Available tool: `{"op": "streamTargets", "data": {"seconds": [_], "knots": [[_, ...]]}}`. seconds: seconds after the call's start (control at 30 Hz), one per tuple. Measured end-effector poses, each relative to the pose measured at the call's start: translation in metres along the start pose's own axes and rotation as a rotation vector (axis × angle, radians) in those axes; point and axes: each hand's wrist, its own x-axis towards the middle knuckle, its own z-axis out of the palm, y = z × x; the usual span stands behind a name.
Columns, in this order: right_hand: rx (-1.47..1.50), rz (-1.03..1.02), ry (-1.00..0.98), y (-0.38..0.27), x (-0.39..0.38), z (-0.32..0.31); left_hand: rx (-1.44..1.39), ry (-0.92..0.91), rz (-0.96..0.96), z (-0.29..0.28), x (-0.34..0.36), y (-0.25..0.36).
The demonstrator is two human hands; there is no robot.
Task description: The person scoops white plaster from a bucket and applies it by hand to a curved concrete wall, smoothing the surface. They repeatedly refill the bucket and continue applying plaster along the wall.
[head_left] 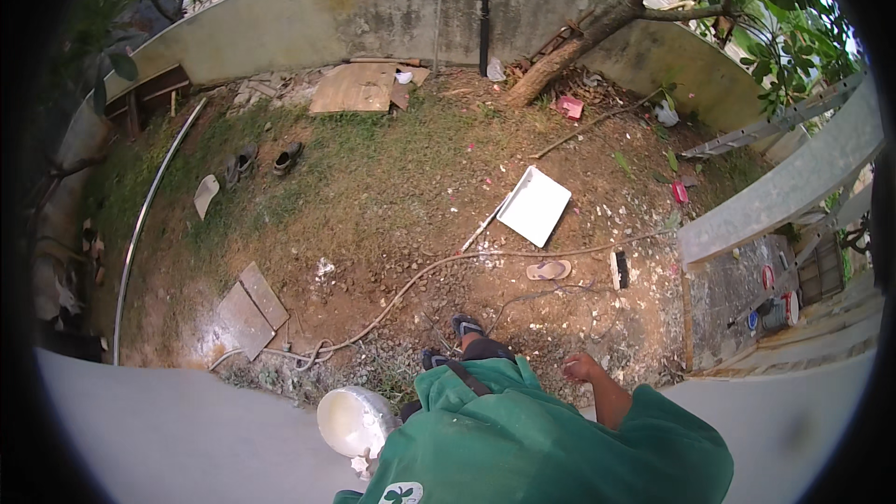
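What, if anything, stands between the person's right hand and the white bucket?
The person's own torso, in the green shirt, lies between the right hand and the white bucket at their left side. No separate object is visible between them.

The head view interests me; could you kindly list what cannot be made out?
Head view: left hand; whether the whitish shape beside the round white container is it, too small to tell.
Head view: right bare hand; finger details too small to read.
Head view: dark legwear; mostly hidden by the green fabric shirt, itself cut off by the lower edge.
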Motion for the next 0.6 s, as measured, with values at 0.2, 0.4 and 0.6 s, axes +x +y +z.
{"op": "streamTargets", "data": {"seconds": [0.2, 0.4, 0.6], "knots": [[-0.052, -0.02, 0.006, -0.053, -0.006, -0.004, -0.322, 0.064, -0.038, -0.044, -0.008, -0.029], [-0.11, -0.181, -0.006, -0.138, 0.001, 0.003, -0.574, 0.093, -0.065, -0.071, -0.014, -0.054], [-0.204, -0.287, -0.061, -0.195, 0.0, 0.01, -0.761, 0.142, -0.065, -0.071, -0.017, -0.068]]}}
